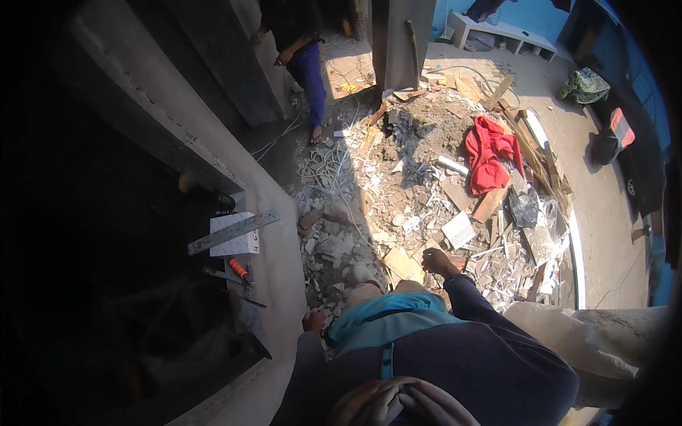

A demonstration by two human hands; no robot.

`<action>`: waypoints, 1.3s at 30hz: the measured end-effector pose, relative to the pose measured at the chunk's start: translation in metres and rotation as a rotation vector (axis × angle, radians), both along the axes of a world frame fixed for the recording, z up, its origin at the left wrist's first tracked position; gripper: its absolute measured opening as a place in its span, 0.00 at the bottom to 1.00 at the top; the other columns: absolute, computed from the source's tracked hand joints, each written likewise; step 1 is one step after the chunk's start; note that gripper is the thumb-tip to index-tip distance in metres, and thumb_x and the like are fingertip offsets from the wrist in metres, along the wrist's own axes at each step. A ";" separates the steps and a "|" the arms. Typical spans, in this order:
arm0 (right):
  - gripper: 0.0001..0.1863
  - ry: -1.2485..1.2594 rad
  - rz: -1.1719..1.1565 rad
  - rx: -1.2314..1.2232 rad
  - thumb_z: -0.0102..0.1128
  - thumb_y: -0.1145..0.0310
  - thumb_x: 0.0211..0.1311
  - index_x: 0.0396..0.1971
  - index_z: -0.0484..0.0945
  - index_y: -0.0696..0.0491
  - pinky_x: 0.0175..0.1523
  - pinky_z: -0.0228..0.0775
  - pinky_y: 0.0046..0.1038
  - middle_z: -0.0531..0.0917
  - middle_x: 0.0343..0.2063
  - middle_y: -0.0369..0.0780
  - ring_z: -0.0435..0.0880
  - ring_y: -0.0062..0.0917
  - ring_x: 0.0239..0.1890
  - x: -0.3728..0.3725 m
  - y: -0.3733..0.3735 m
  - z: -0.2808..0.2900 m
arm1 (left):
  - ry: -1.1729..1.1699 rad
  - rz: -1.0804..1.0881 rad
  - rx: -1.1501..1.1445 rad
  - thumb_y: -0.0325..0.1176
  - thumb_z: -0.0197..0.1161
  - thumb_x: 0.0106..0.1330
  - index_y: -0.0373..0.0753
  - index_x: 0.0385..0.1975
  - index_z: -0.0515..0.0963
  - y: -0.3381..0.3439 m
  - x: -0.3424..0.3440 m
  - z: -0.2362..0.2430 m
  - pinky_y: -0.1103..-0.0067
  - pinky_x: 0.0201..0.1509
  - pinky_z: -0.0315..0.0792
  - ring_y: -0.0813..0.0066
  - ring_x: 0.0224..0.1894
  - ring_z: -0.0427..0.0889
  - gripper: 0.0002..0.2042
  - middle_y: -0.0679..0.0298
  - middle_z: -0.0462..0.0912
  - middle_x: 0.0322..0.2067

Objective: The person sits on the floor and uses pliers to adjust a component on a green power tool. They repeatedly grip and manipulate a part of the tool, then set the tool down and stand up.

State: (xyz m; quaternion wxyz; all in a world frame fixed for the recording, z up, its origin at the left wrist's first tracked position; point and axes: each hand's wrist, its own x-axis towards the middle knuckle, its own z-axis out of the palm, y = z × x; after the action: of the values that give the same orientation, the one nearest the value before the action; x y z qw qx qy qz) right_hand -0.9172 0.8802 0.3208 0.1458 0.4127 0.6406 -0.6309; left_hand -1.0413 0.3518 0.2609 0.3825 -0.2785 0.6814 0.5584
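Note:
Beside my thigh, my left hand (312, 321) hangs with its fingers curled in, near the edge of a concrete ledge (278, 305). No object shows in it. My right hand (438, 263) is held out over the rubble, its fingers bent inward and nothing visible in them. Close to it lie a flat pale board (403, 265) and a white ridged tile piece (458, 230). On the ledge stands a white box (244, 243) with a long, paint-spotted flat bar (234, 232) across it. A tool with an orange grip (238, 267) lies just nearer to me.
Broken rubble (419, 184) covers the ground ahead, with a red cloth (490, 156), a black plastic bag (524, 208) and planks. Loose cable (327, 169) coils beyond the ledge. Another person in blue trousers (307, 78) stands at the far left, near a pillar (403, 46).

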 end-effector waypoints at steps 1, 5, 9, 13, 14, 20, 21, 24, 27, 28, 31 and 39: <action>0.22 0.041 0.045 0.060 0.62 0.62 0.79 0.65 0.78 0.59 0.38 0.81 0.29 0.91 0.37 0.42 0.92 0.29 0.37 -0.032 0.006 0.020 | -0.099 0.009 0.045 0.47 0.60 0.82 0.33 0.69 0.77 -0.006 -0.016 -0.009 0.57 0.64 0.79 0.53 0.61 0.86 0.26 0.50 0.87 0.59; 0.24 0.185 0.023 0.167 0.56 0.61 0.82 0.69 0.76 0.59 0.42 0.83 0.31 0.92 0.43 0.45 0.93 0.30 0.40 -0.085 0.046 0.074 | -0.340 -0.118 0.029 0.44 0.56 0.84 0.35 0.70 0.76 0.014 -0.076 -0.028 0.56 0.64 0.79 0.52 0.61 0.86 0.24 0.51 0.86 0.58; 0.24 0.022 -0.172 0.013 0.61 0.58 0.80 0.67 0.78 0.57 0.45 0.85 0.34 0.92 0.43 0.45 0.93 0.33 0.43 -0.063 0.064 0.063 | -0.110 -0.345 -0.023 0.48 0.55 0.86 0.36 0.74 0.72 0.073 -0.135 -0.019 0.56 0.66 0.78 0.51 0.64 0.84 0.27 0.51 0.85 0.58; 0.22 -0.294 1.573 0.727 0.76 0.40 0.56 0.46 0.94 0.36 0.56 0.81 0.42 0.93 0.46 0.34 0.91 0.38 0.49 0.011 0.071 -0.027 | 0.003 -0.227 0.042 0.50 0.57 0.83 0.36 0.72 0.76 0.141 -0.191 -0.002 0.61 0.64 0.79 0.58 0.62 0.86 0.28 0.52 0.86 0.62; 0.24 -0.269 1.555 0.628 0.71 0.37 0.57 0.44 0.94 0.39 0.52 0.82 0.43 0.94 0.43 0.37 0.92 0.39 0.47 0.056 0.083 -0.064 | -0.023 -0.235 0.115 0.51 0.58 0.84 0.35 0.73 0.74 0.167 -0.201 -0.011 0.61 0.66 0.78 0.57 0.65 0.84 0.29 0.51 0.84 0.64; 0.20 -0.484 0.693 0.160 0.65 0.51 0.63 0.41 0.94 0.50 0.49 0.84 0.44 0.94 0.38 0.46 0.93 0.44 0.43 0.007 0.065 -0.114 | 0.180 -0.693 -0.137 0.57 0.57 0.83 0.35 0.69 0.78 0.186 -0.237 -0.087 0.58 0.69 0.76 0.52 0.68 0.83 0.31 0.48 0.82 0.68; 0.19 -0.505 0.618 0.132 0.65 0.52 0.64 0.41 0.94 0.51 0.49 0.84 0.44 0.94 0.38 0.45 0.93 0.44 0.43 -0.012 0.079 -0.117 | 0.170 -0.748 -0.159 0.57 0.57 0.83 0.35 0.69 0.79 0.198 -0.244 -0.100 0.58 0.69 0.76 0.52 0.67 0.83 0.30 0.48 0.82 0.67; 0.19 -0.497 0.453 0.075 0.65 0.53 0.65 0.40 0.93 0.53 0.48 0.84 0.44 0.93 0.36 0.45 0.93 0.43 0.41 -0.094 0.138 -0.149 | 0.135 -0.748 -0.158 0.56 0.57 0.82 0.35 0.68 0.79 0.243 -0.291 -0.127 0.58 0.68 0.76 0.51 0.66 0.84 0.30 0.48 0.82 0.66; 0.18 -0.460 0.278 0.022 0.66 0.55 0.66 0.39 0.93 0.54 0.48 0.84 0.43 0.93 0.35 0.45 0.93 0.42 0.40 -0.201 0.218 -0.195 | 0.196 -0.719 -0.180 0.56 0.57 0.82 0.36 0.67 0.80 0.290 -0.370 -0.147 0.58 0.67 0.77 0.51 0.65 0.84 0.29 0.48 0.83 0.64; 0.18 -0.474 0.215 0.001 0.66 0.55 0.66 0.38 0.93 0.55 0.48 0.84 0.43 0.93 0.34 0.45 0.93 0.42 0.39 -0.237 0.251 -0.201 | 0.219 -0.692 -0.177 0.56 0.57 0.82 0.36 0.66 0.80 0.302 -0.388 -0.151 0.58 0.66 0.77 0.51 0.64 0.84 0.29 0.48 0.83 0.63; 0.17 -0.351 0.016 0.043 0.66 0.57 0.67 0.37 0.92 0.57 0.47 0.85 0.42 0.93 0.33 0.44 0.93 0.42 0.38 -0.383 0.368 -0.218 | 0.260 -0.610 -0.196 0.55 0.58 0.82 0.36 0.65 0.80 0.327 -0.466 -0.146 0.57 0.65 0.77 0.50 0.63 0.85 0.28 0.48 0.84 0.61; 0.16 0.227 0.096 0.301 0.54 0.64 0.83 0.58 0.81 0.58 0.37 0.86 0.37 0.90 0.37 0.44 0.92 0.33 0.33 -0.719 0.534 -0.123 | 0.211 -0.258 -0.009 0.55 0.58 0.81 0.37 0.62 0.81 0.463 -0.607 -0.114 0.57 0.63 0.78 0.49 0.60 0.86 0.26 0.49 0.85 0.57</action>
State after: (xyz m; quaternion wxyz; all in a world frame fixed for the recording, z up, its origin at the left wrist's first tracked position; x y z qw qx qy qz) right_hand -1.6359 1.4139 0.1975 0.0392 0.3248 0.7590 -0.5629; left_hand -1.6480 0.8152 0.1470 0.3761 -0.1302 0.7504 0.5278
